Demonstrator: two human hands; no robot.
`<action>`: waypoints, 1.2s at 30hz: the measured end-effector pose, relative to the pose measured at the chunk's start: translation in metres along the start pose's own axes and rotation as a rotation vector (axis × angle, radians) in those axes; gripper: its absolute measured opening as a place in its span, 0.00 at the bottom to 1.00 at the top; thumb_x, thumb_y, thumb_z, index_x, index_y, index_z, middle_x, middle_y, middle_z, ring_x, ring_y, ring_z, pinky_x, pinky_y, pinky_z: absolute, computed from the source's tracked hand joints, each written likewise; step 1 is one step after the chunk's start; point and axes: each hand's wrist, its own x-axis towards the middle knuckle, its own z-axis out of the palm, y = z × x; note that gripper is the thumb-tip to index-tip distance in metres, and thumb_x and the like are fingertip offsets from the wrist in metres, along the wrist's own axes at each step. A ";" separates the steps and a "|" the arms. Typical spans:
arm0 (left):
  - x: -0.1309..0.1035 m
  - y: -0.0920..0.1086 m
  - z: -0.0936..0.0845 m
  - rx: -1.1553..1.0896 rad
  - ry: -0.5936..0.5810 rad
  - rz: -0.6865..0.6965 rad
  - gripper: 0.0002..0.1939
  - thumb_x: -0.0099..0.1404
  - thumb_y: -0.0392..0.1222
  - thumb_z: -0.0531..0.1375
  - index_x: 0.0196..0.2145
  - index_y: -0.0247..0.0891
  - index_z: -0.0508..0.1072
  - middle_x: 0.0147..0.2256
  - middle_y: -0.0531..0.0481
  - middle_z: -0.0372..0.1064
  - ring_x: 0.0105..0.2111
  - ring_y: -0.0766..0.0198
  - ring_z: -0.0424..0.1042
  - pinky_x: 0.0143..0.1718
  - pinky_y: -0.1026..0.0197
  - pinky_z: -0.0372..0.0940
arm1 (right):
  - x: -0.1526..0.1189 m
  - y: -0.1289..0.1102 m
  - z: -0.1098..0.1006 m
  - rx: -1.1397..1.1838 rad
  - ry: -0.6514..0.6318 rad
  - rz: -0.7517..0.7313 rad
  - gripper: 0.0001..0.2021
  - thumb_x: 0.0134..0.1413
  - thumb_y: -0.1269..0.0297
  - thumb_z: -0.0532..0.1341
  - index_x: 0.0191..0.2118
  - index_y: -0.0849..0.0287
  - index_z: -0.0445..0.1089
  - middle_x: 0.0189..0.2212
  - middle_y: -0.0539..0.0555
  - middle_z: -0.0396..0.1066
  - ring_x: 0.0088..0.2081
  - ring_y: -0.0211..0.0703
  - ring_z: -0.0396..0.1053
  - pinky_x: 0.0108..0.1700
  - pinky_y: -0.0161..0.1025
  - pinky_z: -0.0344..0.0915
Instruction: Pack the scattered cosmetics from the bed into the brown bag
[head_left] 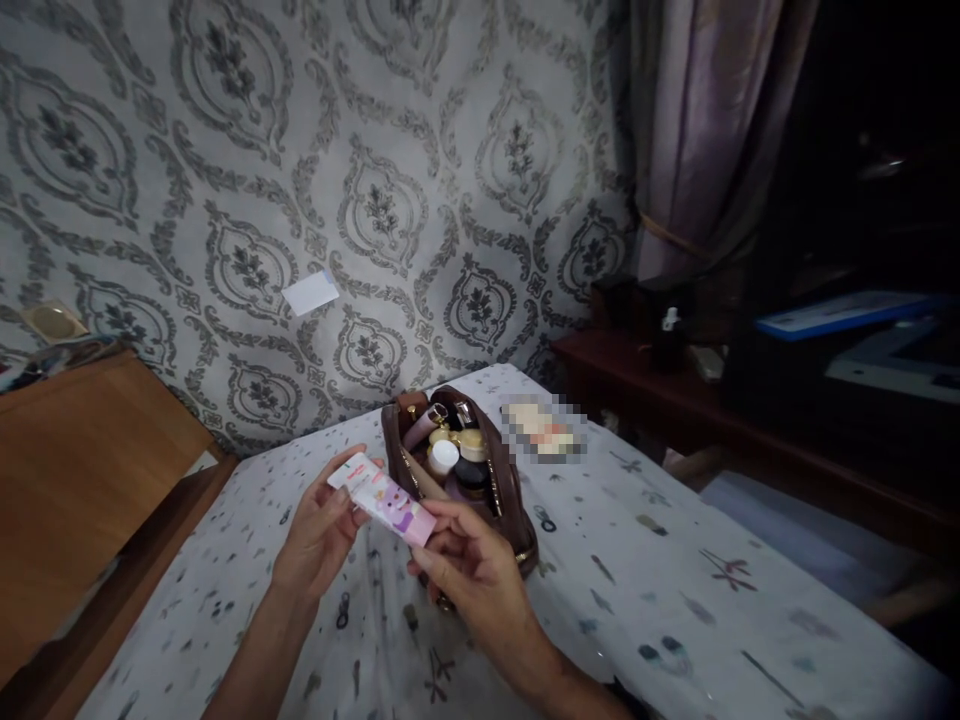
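Note:
A white, pink and purple tube (386, 500) with a cartoon print is held tilted between both hands. My left hand (326, 525) has its fingers and thumb round the white upper-left end. The pink lower-right end is pinched by my right hand (469, 560). Just behind the hands, an open brown zipped bag (514, 490) rests on the patterned cloth. Inside it are a white-lidded jar (443, 457), a dark jar (472, 475), a gold-lidded jar (472, 444) and a pinkish tube (420, 428). My right hand partly covers the bag's near end.
A blurred-out flat item (544, 428) lies right of the bag on the white patterned tablecloth (637, 560). A wooden cabinet (97, 480) stands at left. On the right is a dark red table (622, 375) with a small bottle (670, 322). Patterned wallpaper rises behind.

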 end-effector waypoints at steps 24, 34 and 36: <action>0.023 -0.002 0.023 0.218 0.000 0.202 0.19 0.57 0.47 0.69 0.45 0.38 0.79 0.39 0.44 0.75 0.37 0.59 0.74 0.26 0.67 0.65 | 0.045 -0.096 -0.029 -0.355 0.212 -0.323 0.17 0.52 0.50 0.68 0.42 0.58 0.72 0.31 0.53 0.76 0.29 0.40 0.74 0.32 0.38 0.74; 0.029 -0.045 0.002 0.296 0.168 0.160 0.21 0.60 0.49 0.68 0.49 0.42 0.77 0.57 0.45 0.70 0.59 0.53 0.65 0.55 0.59 0.63 | 0.069 -0.092 -0.044 -0.369 0.211 -0.298 0.21 0.48 0.47 0.69 0.40 0.60 0.73 0.31 0.54 0.76 0.30 0.40 0.73 0.30 0.36 0.72; 0.028 -0.052 0.004 0.257 0.146 0.121 0.22 0.60 0.51 0.67 0.51 0.42 0.77 0.58 0.46 0.70 0.60 0.53 0.65 0.59 0.58 0.60 | 0.071 -0.091 -0.046 -0.382 0.214 -0.298 0.21 0.48 0.47 0.69 0.39 0.60 0.73 0.31 0.54 0.76 0.31 0.41 0.73 0.30 0.36 0.71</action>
